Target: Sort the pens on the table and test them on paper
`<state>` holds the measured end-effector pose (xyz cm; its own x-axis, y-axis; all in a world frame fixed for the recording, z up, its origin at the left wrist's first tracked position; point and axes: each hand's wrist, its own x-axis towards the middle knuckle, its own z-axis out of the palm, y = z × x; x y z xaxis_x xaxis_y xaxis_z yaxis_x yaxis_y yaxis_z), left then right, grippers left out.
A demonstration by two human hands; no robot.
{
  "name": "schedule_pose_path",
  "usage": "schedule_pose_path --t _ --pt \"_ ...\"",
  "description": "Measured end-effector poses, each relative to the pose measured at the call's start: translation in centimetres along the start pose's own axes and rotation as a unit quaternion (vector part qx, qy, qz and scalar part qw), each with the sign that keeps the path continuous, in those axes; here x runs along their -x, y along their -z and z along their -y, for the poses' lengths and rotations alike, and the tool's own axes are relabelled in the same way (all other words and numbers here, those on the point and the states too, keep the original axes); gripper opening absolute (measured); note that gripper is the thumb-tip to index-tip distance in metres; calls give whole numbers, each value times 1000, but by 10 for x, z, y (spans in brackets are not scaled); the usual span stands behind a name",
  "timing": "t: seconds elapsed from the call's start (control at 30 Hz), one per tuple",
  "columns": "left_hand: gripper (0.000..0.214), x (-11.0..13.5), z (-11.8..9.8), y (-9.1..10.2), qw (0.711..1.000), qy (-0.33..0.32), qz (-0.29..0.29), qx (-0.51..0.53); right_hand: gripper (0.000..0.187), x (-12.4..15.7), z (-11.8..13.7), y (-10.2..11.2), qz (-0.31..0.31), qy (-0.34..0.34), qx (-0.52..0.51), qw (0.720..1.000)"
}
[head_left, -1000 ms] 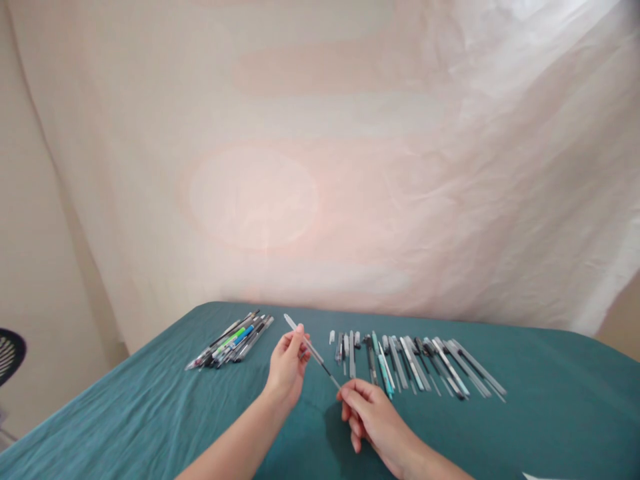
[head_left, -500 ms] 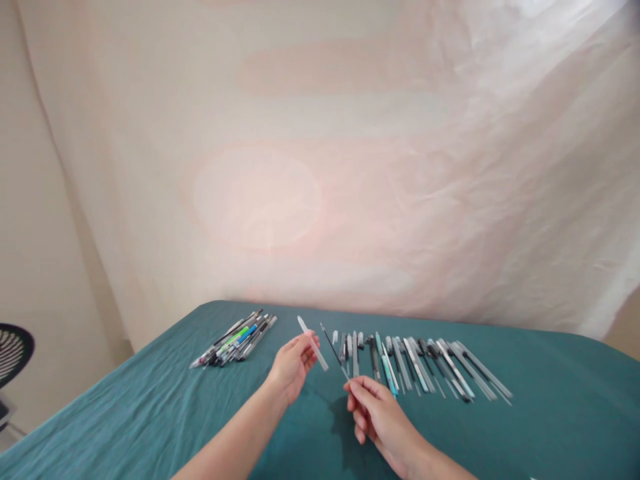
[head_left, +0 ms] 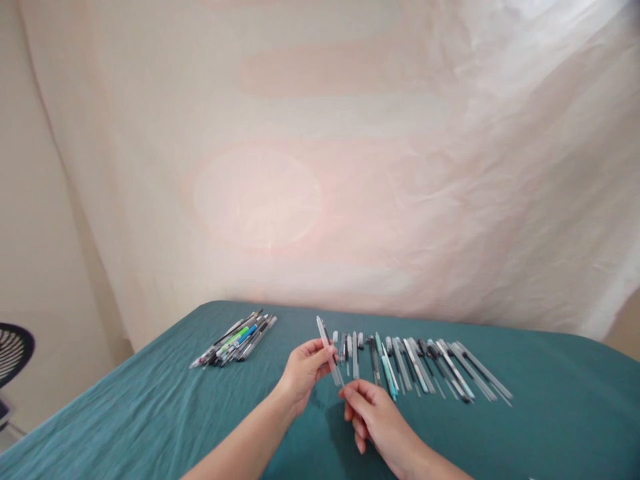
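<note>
A clear pen barrel (head_left: pixel 333 369) stands tilted between the thumb and fingers of my left hand (head_left: pixel 303 375). Just below and to its right, my right hand (head_left: pixel 374 412) pinches the lower end of a thin pen refill (head_left: pixel 343 382). The dark part of the refill shows along the upper barrel; whether it lies inside or just behind the barrel I cannot tell. Both hands are held above the cloth, close together. Beyond them lie a small clear cap (head_left: pixel 335 337) and a row of pen parts (head_left: pixel 401 363).
A heap of assorted pens (head_left: pixel 239 340), some green and blue, lies at the left on the teal tablecloth (head_left: pixel 165 407). The row of barrels, refills and caps stretches to the right. A light sheet (head_left: pixel 320 167) hangs behind the table. Part of a black fan (head_left: pixel 15 353) shows at far left.
My left hand has moved right with the barrel, towards my right hand. Barrel and refill, apart before, now overlap in view. The right hand has shifted only slightly.
</note>
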<state>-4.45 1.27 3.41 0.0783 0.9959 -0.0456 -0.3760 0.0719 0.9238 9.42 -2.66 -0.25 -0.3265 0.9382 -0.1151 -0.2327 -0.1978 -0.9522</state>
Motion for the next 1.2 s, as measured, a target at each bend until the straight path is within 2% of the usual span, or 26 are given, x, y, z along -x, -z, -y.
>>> schedule_pose_path --t 0.13,0.27,0.4,0.63,0.83,1.03,1.2 --pt "26 -10 -5 10 994 -45 -32 -93 33 2 -1 0 13 6 31 999" --pt "22 -28 -2 22 981 -44 -50 -181 33 3 0 -1 20 8 36 999" --pt "18 -51 8 25 954 -47 -76 -287 31 2 0 0 25 11 38 999" --pt "27 -74 17 21 870 -53 -107 -479 29 -1 -6 4 35 19 43 998" --pt "24 -71 18 16 790 -66 -92 -602 30 0 -5 4 35 22 43 998" --pt "29 -64 14 20 715 -64 -101 -689 28 1 -4 3 30 19 45 998" --pt "29 -57 13 18 673 -62 -105 -729 27 0 -5 4 33 21 43 998"
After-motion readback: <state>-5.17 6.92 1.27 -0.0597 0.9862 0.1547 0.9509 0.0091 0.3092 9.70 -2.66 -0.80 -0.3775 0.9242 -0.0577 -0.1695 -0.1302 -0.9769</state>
